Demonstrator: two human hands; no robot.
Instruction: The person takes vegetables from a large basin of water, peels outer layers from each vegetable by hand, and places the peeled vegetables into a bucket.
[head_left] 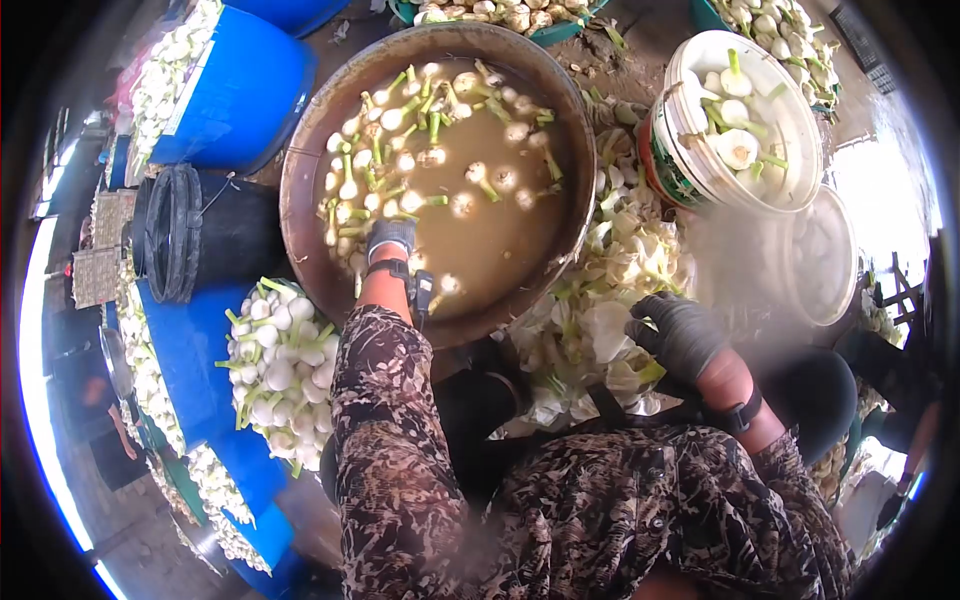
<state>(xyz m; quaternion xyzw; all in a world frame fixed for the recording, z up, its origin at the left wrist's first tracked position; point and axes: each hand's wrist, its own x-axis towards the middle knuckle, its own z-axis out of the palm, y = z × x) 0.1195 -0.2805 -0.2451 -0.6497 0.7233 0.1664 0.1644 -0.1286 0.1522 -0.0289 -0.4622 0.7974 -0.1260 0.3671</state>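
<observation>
My left hand (pixel 391 236), in a grey glove, reaches over the near-left part of a large round tub (pixel 300 110) of murky brown water. Its fingers point down among floating garlic bulbs (pixel 348 188) with short green stems, and their tips are hidden. My right hand (pixel 680 335), also in a grey glove, hovers above a heap of pale peelings (pixel 640 255) to the right of the tub. Its fingers are curled inward; whatever they hold, if anything, cannot be made out. Both wrists carry dark straps.
A white bucket (pixel 690 75) with several trimmed bulbs stands right of the tub, near a pale round lid or container (pixel 830 255). Left are a pile of white bulbs (pixel 285 365), a black bucket (pixel 235 235) and blue containers (pixel 245 90). Further filled basins (pixel 560 33) stand behind.
</observation>
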